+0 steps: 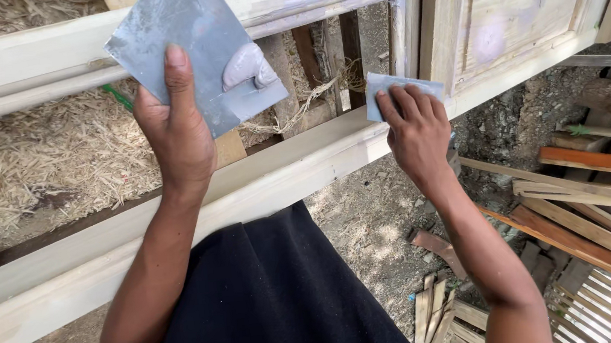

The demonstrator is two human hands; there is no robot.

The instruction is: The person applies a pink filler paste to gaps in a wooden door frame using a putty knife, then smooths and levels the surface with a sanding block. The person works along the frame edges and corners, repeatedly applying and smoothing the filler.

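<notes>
My left hand (177, 136) holds up a flat grey metal plate (191, 51) with a lump of pale grey putty (247, 65) on it, thumb pressed on its face. My right hand (416, 133) presses a small grey scraper blade (387, 87) against the lower rail of a pale unfinished wooden door frame (297, 165). The frame lies across the view, with a raised panel (522, 5) at the right that bears pale putty smears.
Straw-like wood shavings (55, 160) show through the frame's opening at the left. Loose wooden planks and offcuts (598, 216) pile up on the dirt ground (372, 225) at the right. My dark clothing (274, 303) fills the bottom middle.
</notes>
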